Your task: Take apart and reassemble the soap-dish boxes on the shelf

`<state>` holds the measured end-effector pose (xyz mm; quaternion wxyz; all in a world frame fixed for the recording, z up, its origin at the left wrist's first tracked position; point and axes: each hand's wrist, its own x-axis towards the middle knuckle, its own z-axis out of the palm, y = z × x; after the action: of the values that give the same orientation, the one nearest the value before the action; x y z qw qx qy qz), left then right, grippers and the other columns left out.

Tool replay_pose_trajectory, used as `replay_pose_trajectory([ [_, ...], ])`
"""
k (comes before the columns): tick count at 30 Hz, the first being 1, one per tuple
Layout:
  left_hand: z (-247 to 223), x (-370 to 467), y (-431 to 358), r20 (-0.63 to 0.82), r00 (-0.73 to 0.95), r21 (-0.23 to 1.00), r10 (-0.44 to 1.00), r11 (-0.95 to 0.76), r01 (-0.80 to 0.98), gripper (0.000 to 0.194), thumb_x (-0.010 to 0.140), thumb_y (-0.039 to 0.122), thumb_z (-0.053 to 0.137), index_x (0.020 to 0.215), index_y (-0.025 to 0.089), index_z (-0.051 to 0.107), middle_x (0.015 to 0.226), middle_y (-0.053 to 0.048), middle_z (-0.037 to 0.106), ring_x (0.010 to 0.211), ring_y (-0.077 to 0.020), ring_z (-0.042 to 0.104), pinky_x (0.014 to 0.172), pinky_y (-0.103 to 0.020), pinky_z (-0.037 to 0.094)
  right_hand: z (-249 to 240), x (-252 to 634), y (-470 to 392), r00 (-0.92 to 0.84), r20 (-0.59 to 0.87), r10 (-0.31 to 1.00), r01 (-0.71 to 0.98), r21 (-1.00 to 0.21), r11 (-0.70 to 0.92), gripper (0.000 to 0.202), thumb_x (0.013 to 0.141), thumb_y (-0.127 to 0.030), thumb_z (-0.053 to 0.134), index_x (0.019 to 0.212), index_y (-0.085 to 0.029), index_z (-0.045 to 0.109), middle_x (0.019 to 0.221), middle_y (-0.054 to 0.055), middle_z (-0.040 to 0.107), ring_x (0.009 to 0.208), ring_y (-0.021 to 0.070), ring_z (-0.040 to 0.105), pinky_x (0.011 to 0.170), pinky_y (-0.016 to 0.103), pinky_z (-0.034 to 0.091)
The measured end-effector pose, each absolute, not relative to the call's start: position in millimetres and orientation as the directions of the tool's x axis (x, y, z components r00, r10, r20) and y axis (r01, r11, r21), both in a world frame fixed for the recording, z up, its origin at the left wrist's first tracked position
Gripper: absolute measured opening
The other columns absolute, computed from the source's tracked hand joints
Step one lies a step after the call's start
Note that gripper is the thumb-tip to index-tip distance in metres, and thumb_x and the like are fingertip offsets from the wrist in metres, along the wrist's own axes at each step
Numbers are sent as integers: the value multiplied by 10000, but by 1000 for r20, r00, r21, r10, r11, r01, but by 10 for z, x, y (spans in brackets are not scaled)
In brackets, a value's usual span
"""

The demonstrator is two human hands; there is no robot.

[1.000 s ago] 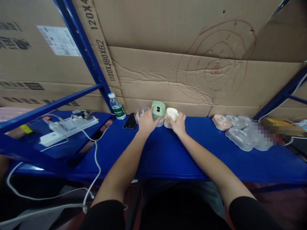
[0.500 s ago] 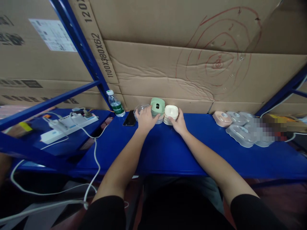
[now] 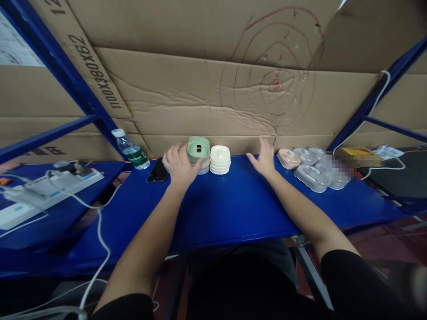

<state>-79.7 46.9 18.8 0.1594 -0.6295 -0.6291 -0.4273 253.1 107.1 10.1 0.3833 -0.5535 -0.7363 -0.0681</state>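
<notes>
A stack of green square lids or trays (image 3: 199, 146), the top one with a dark oblong opening, stands at the back of the blue table. Beside it on the right is a neat stack of cream-coloured square pieces (image 3: 220, 158). My left hand (image 3: 182, 168) is at the left side of the green stack, fingers spread and thumb at its front; whether it presses on the stack I cannot tell. It hides most of what is behind it. My right hand (image 3: 264, 159) hovers open to the right of the cream stack, apart from it and holding nothing.
At the right lie a pink container (image 3: 288, 158) and several clear-lidded containers (image 3: 311, 177). A black phone (image 3: 158, 171) and a water bottle (image 3: 132, 151) stand left of my hand. Cardboard (image 3: 187, 89) backs the table; a power strip (image 3: 50, 191) with cables lies at the left.
My right hand has let go of the cream stack and moved right, its fingers spread. My left hand stays beside the green stack. The camera has turned a little to the right.
</notes>
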Motion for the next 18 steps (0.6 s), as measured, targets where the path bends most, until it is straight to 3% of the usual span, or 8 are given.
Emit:
replay_pose_trajectory([
  [5,272,-664,362,769,-140,324,624,-190,927,706,898,641,548,1429,175,541,1584,-194,458,1523,-404,313,1243,-589,176,60,3499,1178,87,534,841,986,-164,2,925,912,-534,611,1619,-64,245,1707,310,137,1580,483,99,1183,750,106],
  [8,293,-571,305,769,-103,305,631,-221,926,686,904,641,541,1425,194,542,1577,-175,477,1526,-390,315,1241,-574,192,16,3675,1226,172,380,909,981,-146,-125,852,896,-558,636,1553,-78,380,1646,335,280,1532,495,227,1133,789,142],
  [10,283,-516,278,778,-58,272,625,-252,929,663,914,641,530,1415,207,547,1564,-166,496,1524,-375,329,1238,-558,210,10,3610,1209,146,315,938,986,-127,-111,815,842,-557,712,1475,-95,486,1552,325,437,1466,493,351,1120,798,147],
  [13,249,-447,254,786,29,213,617,-314,925,638,919,642,527,1391,214,560,1543,-163,518,1516,-363,352,1234,-540,233,52,3380,1133,26,381,924,991,-128,25,851,783,-561,788,1464,-131,512,1414,282,584,1356,468,495,1133,800,113],
  [16,222,-391,242,762,105,181,639,-365,913,619,912,628,546,1370,213,572,1525,-166,535,1510,-370,363,1226,-548,247,105,3190,1057,-66,436,898,979,-147,144,883,771,-648,769,1477,-179,522,1412,246,600,1336,465,525,1149,794,101],
  [18,211,-365,239,742,138,175,656,-388,905,607,909,614,558,1366,216,576,1521,-165,540,1506,-376,368,1221,-561,254,120,3142,1032,-68,360,930,971,-189,144,896,730,-696,777,1438,-186,572,1406,244,603,1305,476,557,1133,770,214],
])
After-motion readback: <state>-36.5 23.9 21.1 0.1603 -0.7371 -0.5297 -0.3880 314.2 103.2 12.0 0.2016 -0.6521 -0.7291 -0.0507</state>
